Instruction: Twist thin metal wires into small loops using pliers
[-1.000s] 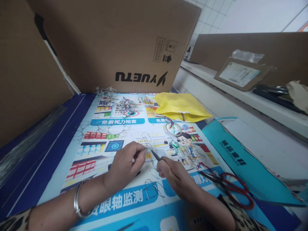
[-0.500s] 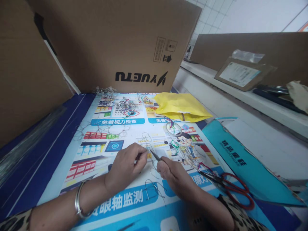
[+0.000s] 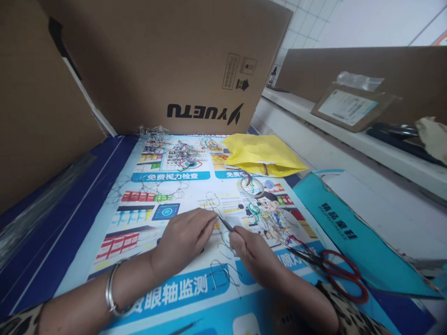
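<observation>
My right hand (image 3: 249, 246) is closed around slim pointed tweezers (image 3: 226, 223), their tip directed up and left. The handle end is hidden in my palm. My left hand (image 3: 186, 239) is closed in a pinch, its fingertips touching or almost touching the tweezer tip. Whatever thin piece lies in that pinch is too small to make out, perhaps fine wire. Just beyond the fingertips is a loop of thin wire (image 3: 212, 199). Nearer me, bent wire pieces (image 3: 223, 273) lie on the printed sheet (image 3: 195, 304).
Red-handled scissors (image 3: 344, 274) lie right of my right hand. A wire tangle with green loops (image 3: 275, 228), a tape roll (image 3: 252, 187) and a yellow bag (image 3: 261, 153) sit beyond. More tangled wire (image 3: 185, 151) is farther back, before a large cardboard box (image 3: 167, 60). A teal box (image 3: 349, 232) stands right.
My left hand has shifted slightly, its fingers closing up towards the tweezer tip. My right hand and the tweezers have barely moved.
</observation>
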`<action>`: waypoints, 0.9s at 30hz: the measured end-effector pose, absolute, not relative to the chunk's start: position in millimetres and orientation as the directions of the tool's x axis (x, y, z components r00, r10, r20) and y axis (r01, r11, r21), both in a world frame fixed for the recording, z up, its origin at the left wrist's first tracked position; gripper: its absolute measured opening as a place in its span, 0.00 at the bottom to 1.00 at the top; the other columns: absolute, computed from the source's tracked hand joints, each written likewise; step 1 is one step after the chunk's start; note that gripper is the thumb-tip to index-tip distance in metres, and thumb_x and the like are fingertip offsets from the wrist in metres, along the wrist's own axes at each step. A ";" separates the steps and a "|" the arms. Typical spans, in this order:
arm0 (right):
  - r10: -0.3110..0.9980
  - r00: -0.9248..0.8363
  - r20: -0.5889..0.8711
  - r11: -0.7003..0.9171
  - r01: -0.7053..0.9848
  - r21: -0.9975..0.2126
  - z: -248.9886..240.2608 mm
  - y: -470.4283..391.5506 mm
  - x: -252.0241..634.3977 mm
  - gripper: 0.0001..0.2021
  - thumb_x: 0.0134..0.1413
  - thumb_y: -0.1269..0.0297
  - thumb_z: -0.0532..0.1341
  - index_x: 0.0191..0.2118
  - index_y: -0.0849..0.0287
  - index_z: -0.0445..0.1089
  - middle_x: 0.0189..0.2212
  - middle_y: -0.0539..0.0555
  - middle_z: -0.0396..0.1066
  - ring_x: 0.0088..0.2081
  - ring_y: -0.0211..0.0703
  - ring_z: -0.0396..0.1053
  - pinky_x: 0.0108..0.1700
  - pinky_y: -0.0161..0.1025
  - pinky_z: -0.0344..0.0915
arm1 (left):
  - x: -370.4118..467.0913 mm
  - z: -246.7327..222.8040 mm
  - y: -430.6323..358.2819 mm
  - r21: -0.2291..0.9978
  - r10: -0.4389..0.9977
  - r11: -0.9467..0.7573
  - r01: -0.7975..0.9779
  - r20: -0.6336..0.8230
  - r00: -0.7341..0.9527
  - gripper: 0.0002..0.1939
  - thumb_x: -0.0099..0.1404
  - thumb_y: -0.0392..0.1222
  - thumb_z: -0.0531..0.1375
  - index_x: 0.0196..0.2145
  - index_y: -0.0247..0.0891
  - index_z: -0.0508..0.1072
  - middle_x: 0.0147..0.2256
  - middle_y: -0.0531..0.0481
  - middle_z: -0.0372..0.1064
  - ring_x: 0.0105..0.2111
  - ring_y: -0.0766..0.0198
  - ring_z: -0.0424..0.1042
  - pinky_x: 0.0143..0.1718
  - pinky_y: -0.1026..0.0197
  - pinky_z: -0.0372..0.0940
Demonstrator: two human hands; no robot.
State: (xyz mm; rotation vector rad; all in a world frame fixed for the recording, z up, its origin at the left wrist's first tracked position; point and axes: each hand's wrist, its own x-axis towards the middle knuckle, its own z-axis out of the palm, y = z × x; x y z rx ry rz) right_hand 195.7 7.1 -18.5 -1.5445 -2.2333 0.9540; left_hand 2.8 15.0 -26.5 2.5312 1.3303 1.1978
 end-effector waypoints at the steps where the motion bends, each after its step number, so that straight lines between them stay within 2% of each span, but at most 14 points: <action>1: 0.904 -0.400 -0.149 0.223 0.739 -0.636 -18.3 7.1 195.6 0.20 0.61 0.50 0.40 0.27 0.57 0.57 0.21 0.50 0.63 0.24 0.38 0.60 0.26 0.34 0.48 | 2.2 -28.2 16.2 0.329 0.686 -0.652 0.684 0.641 0.346 0.07 0.65 0.35 0.53 0.40 0.36 0.68 0.35 0.48 0.74 0.35 0.64 0.73 0.36 0.62 0.66; 5: 0.898 -0.414 -0.149 0.252 0.760 -0.599 -17.9 7.1 194.9 0.20 0.61 0.51 0.40 0.26 0.57 0.56 0.20 0.49 0.62 0.23 0.38 0.59 0.26 0.33 0.46 | 0.7 -30.3 19.2 0.268 0.618 -0.693 0.670 0.699 0.360 0.07 0.64 0.34 0.54 0.40 0.36 0.69 0.34 0.49 0.74 0.33 0.63 0.73 0.34 0.62 0.67; 14: 0.885 -0.439 -0.153 0.307 0.799 -0.517 -20.2 8.4 194.1 0.19 0.61 0.52 0.41 0.25 0.57 0.55 0.20 0.49 0.62 0.22 0.37 0.59 0.25 0.33 0.43 | -1.6 -21.4 19.8 0.387 0.679 -0.697 0.604 0.628 0.381 0.07 0.65 0.33 0.51 0.37 0.35 0.69 0.31 0.49 0.72 0.31 0.65 0.72 0.31 0.65 0.66; 17: 0.869 -0.471 -0.153 0.355 0.808 -0.471 -19.5 6.0 193.1 0.18 0.61 0.53 0.42 0.26 0.57 0.56 0.22 0.51 0.64 0.24 0.38 0.60 0.25 0.34 0.42 | -5.6 -17.8 25.1 0.450 0.734 -0.640 0.623 0.599 0.321 0.06 0.64 0.33 0.52 0.36 0.35 0.69 0.30 0.50 0.72 0.30 0.66 0.71 0.31 0.66 0.65; 22: 0.893 -0.423 -0.157 0.287 0.801 -0.526 -16.4 7.0 193.7 0.17 0.60 0.53 0.42 0.25 0.57 0.54 0.20 0.49 0.63 0.23 0.37 0.59 0.25 0.33 0.43 | -8.6 -11.5 30.6 0.576 0.828 -0.519 0.631 0.522 0.205 0.06 0.62 0.34 0.54 0.31 0.38 0.70 0.26 0.55 0.71 0.26 0.69 0.70 0.28 0.68 0.62; 27: 0.898 -0.414 -0.149 0.261 0.773 -0.578 -14.6 7.4 194.7 0.18 0.61 0.52 0.41 0.25 0.56 0.53 0.20 0.48 0.61 0.23 0.36 0.58 0.25 0.33 0.44 | -3.0 -16.7 24.1 0.574 0.822 -0.523 0.629 0.536 0.194 0.05 0.61 0.33 0.55 0.30 0.38 0.70 0.25 0.56 0.70 0.24 0.71 0.68 0.26 0.68 0.61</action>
